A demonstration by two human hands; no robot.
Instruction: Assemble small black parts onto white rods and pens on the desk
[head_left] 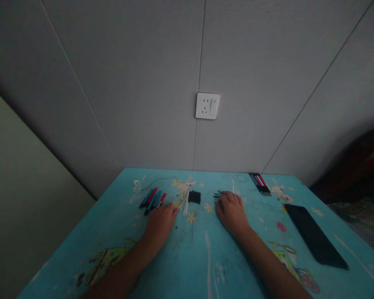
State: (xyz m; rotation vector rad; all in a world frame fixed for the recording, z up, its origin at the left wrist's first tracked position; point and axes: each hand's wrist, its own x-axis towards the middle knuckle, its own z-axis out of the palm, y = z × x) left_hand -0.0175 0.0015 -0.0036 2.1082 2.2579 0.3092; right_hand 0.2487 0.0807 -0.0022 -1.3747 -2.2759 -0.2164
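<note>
My left hand is closed in a pinch at the left of the middle, with a thin white pen refill slanting from its fingertips. Beside that refill, several more white refills lie side by side, touching or nearly touching a row of short black pieces. Just behind my left hand is a group of red and blue pen barrels. My right hand rests on the table with curled fingers, its fingertips at some small black parts. Whatever is between those fingers is too small to make out.
A light blue table cover with cartoon prints lies under everything. Several red, blue and black pens lie in a row at the back right. A flat black rectangular object is at the right. Behind the table stands a grey wall with a socket.
</note>
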